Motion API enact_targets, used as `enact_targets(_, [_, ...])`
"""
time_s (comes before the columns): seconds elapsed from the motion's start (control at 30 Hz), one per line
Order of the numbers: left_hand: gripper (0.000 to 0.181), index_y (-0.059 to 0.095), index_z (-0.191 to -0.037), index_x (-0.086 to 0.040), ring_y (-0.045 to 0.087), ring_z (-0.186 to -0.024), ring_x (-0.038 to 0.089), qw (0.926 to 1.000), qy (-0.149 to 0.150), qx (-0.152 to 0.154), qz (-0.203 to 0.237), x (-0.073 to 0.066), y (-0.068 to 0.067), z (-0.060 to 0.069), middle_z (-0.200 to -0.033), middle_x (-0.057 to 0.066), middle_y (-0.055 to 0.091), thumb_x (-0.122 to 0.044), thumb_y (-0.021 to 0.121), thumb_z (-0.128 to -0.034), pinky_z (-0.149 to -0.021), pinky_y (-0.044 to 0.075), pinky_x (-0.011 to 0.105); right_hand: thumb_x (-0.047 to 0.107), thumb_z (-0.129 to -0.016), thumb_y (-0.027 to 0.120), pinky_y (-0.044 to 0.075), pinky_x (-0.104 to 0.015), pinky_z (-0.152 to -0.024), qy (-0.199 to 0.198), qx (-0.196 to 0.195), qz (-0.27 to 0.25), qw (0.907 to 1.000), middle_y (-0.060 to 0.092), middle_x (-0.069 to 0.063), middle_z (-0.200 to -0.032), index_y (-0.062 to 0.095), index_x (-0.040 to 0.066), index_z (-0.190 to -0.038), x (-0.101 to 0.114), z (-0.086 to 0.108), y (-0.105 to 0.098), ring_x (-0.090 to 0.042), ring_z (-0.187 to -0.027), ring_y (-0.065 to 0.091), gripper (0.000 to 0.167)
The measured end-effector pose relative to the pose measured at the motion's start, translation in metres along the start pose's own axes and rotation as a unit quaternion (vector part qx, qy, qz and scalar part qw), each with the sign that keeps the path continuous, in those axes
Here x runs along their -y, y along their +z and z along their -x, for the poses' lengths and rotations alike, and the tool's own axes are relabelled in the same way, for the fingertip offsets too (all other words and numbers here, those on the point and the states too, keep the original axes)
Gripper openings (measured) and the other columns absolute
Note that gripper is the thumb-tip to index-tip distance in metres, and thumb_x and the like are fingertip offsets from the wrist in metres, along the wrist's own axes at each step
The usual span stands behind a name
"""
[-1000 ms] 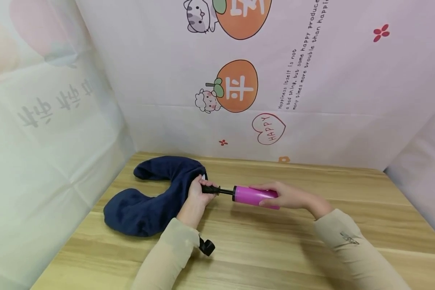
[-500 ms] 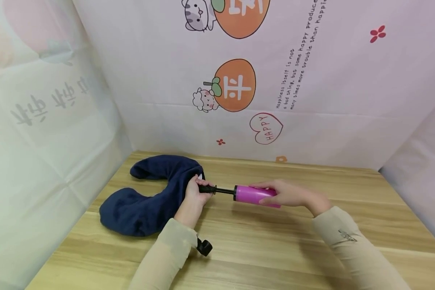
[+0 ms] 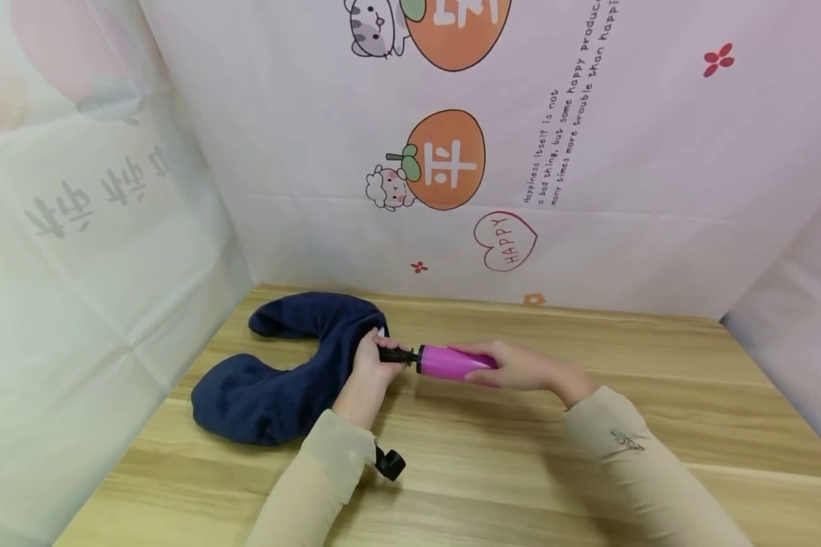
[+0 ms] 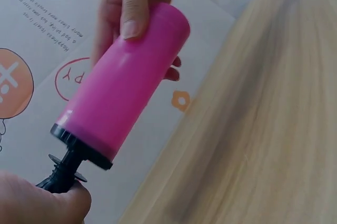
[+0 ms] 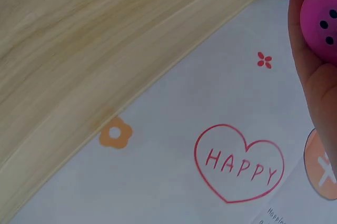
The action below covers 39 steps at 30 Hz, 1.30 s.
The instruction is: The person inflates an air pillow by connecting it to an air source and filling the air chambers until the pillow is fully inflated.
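A navy, U-shaped neck pillow [image 3: 267,403] lies on the table's left side. My left hand [image 3: 372,366] is at its curved right edge and grips the black end of a pink hand pump [image 3: 445,363]. My right hand [image 3: 523,367] holds the pump's pink barrel, thumb and fingers round it. In the left wrist view, the barrel [image 4: 124,84] stands close to the black end piece [image 4: 62,174], with only a short dark gap between. Small holes mark the barrel's round end [image 5: 318,24] in the right wrist view. My left fingers hide where pump and pillow meet.
The wood-grain table [image 3: 520,471] meets a printed white cloth backdrop [image 3: 315,152] at its back edge. Another cloth [image 3: 109,289] hangs at the left. A black strap-like piece [image 3: 390,463] sticks out by my left sleeve.
My right hand has moved left with the pink barrel, so the rod that showed between barrel and black end is now nearly covered. My left hand and the pillow stay put.
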<state>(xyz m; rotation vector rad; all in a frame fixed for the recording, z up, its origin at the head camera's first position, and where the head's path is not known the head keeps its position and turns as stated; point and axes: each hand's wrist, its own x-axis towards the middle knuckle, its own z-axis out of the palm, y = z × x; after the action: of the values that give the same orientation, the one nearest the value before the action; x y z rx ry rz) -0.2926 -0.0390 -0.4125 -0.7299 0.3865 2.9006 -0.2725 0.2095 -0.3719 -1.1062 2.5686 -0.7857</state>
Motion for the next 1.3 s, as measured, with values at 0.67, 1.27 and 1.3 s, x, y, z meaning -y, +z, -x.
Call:
enact_targets(0.67, [0.052,0.035,-0.062,-0.015,0.037,-0.051,0.010,0.9999,0.001,0.000,0.015,0.002,-0.003,-0.001,-0.054,-0.005,0.036,-0.026,0.040,-0.1123,-0.067,0.036,0.025,0.024,-0.099,0.069,0.048,-0.041,-0.086,0.031,0.030,-0.057,0.9974,0.063,-0.006,-0.119,0.052,0.003,-0.148,-0.019,0.030,-0.023,-0.023,-0.099,0.057,0.055])
enact_targets(1.27, [0.049,0.035,-0.065,-0.014,0.037,-0.050,0.010,0.9999,0.006,0.005,0.006,0.002,0.002,-0.001,-0.054,-0.004,0.036,-0.025,0.040,-0.1120,-0.068,0.036,0.025,0.026,-0.105,0.061,0.047,-0.041,-0.089,0.004,0.029,-0.031,0.9991,0.059,-0.017,-0.138,0.049,0.001,-0.150,-0.002,-0.006,-0.010,-0.021,-0.104,0.056,0.053])
enact_targets(1.3, [0.050,0.035,-0.064,-0.014,0.037,-0.050,0.010,1.0000,0.005,0.003,0.005,0.000,0.003,-0.001,-0.054,-0.005,0.036,-0.025,0.040,-0.1121,-0.068,0.036,0.025,0.027,-0.105,0.060,0.047,-0.041,-0.089,0.006,0.031,-0.038,0.9988,0.058,-0.018,-0.139,0.048,0.002,-0.151,-0.003,-0.005,-0.012,-0.021,-0.103,0.056,0.053])
